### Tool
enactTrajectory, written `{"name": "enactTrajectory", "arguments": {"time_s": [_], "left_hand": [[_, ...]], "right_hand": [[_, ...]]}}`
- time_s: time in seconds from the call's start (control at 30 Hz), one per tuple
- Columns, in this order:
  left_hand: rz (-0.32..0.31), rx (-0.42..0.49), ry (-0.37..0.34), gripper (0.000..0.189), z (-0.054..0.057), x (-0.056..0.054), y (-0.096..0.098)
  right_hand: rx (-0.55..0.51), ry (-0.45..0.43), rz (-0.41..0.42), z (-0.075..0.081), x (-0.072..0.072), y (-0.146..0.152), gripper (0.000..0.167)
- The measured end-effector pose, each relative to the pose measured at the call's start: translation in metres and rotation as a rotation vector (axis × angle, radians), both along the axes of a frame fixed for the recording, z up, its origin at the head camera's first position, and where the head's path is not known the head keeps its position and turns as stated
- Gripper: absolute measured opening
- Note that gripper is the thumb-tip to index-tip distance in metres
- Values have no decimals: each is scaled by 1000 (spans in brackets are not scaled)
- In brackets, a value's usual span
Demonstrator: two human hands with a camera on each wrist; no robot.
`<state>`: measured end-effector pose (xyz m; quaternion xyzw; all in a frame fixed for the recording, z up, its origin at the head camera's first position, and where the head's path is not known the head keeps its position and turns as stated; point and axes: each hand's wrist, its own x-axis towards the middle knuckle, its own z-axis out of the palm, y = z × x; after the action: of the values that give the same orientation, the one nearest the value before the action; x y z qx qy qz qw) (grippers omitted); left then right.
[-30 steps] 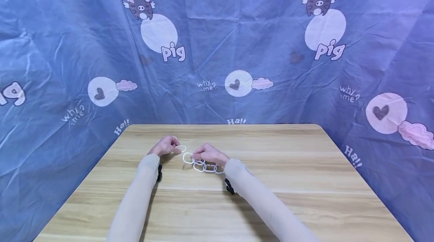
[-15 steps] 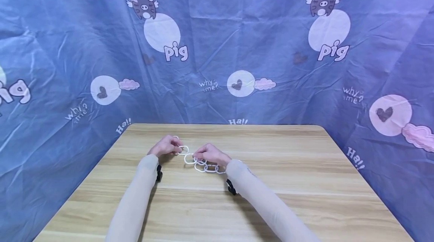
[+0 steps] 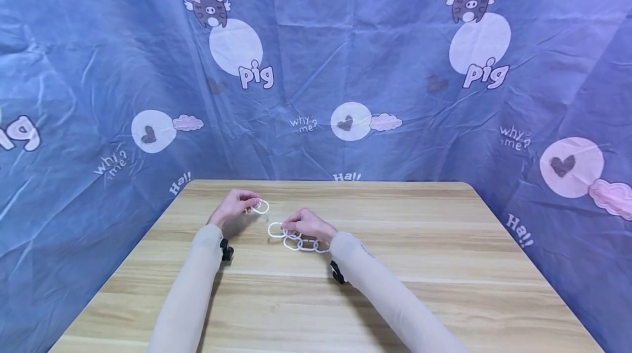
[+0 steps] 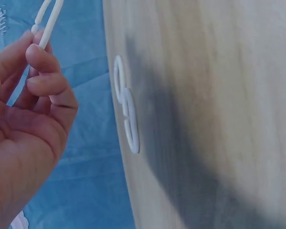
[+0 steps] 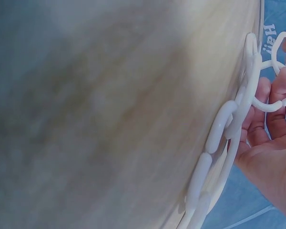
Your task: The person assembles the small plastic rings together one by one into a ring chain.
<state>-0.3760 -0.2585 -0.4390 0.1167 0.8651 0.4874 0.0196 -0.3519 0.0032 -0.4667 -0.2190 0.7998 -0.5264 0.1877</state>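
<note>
In the head view, my left hand (image 3: 235,204) holds a white oval plastic link (image 3: 267,210) by thumb and fingertips, above the far left of the table. That link (image 4: 51,24) has a narrow gap at its pinched end in the left wrist view. My right hand (image 3: 309,224) pinches a chain of several white plastic links (image 3: 308,250) near its left end. Part of the chain (image 5: 250,78) lies along the table in the right wrist view, and its right end is hidden by my right wrist. A space separates the left link from the chain.
Two joined white links (image 4: 129,117) rest on the wooden table (image 3: 419,243) near its edge in the left wrist view; whether they belong to the chain I cannot tell. A blue printed cloth (image 3: 306,67) hangs behind and at both sides.
My left hand has drawn back to the far left and up, carrying its link away from the chain's left end. The right hand and its chain stay almost in place.
</note>
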Motion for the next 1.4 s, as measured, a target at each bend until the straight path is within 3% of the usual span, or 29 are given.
{"name": "enactTrajectory", "arguments": {"time_s": [0.33, 0.63, 0.97, 1.4], "left_hand": [[-93, 87, -63, 27, 1, 8, 6], [-166, 90, -63, 29, -2, 9, 18], [-271, -11, -84, 25, 1, 13, 34], [-311, -120, -68, 16, 5, 13, 43]], "right_hand": [[15, 29, -15, 0, 1, -1, 19], [28, 52, -38, 2, 3, -2, 22], [47, 77, -46, 0, 0, -3, 20], [82, 71, -44, 2, 2, -1, 19]]}}
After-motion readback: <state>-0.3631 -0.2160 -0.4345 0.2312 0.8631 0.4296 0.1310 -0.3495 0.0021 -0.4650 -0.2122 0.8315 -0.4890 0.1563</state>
